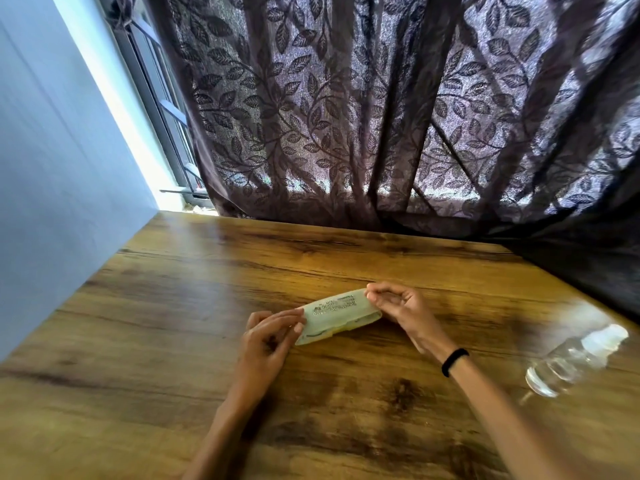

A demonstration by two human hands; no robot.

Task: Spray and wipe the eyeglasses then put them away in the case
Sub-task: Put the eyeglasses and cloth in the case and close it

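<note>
A pale translucent eyeglass case [337, 315] with dark print on its lid lies on the wooden table [173, 306], its lid down. Something dark and something yellow show faintly through its front edge; the eyeglasses themselves I cannot make out. My left hand [268, 336] pinches the case's near left end. My right hand [398, 306] pinches its far right end, with a black band on that wrist. A clear spray bottle [571, 362] with a white top stands at the right, apart from both hands.
A dark leaf-patterned curtain [381, 116] hangs along the table's far edge and drapes over its right corner. A pale wall [52, 168] runs along the left side. A window frame [162, 109] shows at the back left.
</note>
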